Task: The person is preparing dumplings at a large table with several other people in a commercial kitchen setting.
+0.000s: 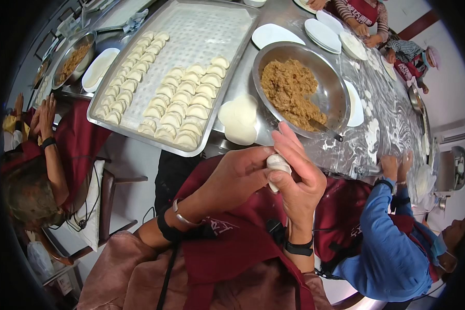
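Note:
Between them, my left hand (244, 170) and my right hand (304, 174) pinch a pale dough dumpling (278, 163) above my apron. Fingers of both hands cover parts of it. Just beyond, a few round dough wrappers (240, 118) overlap at the table's edge. A large steel bowl (335, 83) of brown minced filling (288, 89) stands behind my right hand, with a dark-handled utensil (325, 130) resting in it. To the left, a metal tray (213, 133) with a dimpled liner carries rows of folded dumplings (182, 97).
White plates (321, 35) stand beyond the bowl on the floured steel table (387, 120). A co-worker in blue sleeves (383, 240) works close on my right. Another person's hands (46, 116) are at the left, near a second filling bowl (75, 58). More people stand across the table.

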### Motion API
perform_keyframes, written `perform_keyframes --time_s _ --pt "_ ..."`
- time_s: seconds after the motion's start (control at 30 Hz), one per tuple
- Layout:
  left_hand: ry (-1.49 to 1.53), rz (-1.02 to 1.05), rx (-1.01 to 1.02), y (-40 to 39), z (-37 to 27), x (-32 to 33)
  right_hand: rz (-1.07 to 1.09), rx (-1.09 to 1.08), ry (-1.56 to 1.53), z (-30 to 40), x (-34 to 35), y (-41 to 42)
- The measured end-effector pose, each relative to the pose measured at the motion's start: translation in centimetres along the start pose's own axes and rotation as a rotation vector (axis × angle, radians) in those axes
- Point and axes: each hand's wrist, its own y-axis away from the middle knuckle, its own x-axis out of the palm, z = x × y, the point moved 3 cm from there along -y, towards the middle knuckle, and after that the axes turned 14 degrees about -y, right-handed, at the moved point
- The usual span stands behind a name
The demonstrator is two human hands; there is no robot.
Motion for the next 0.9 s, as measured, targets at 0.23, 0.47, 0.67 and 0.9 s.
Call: perform_keyframes --time_s 0.23,0.47,0.67,0.9 --pt "-0.140 -0.023 0.082 0.3 0.4 -0.4 0.108 -0.096 0.003 -0.6 -0.9 0.1" --pt "-0.159 -0.132 0.066 0.1 0.1 -0.8 -0.002 -0.033 -0.013 -0.2 0.7 -0.3" --pt "-0.073 -0.063 -0.033 0.5 0.4 -1.2 -0.016 -0.044 0.035 -0.6 1.1 0.1" --pt "0.078 -0.015 -0.130 0.5 0.2 -1.7 0.045 -0.072 0.159 -0.7 1.7 -0.6"
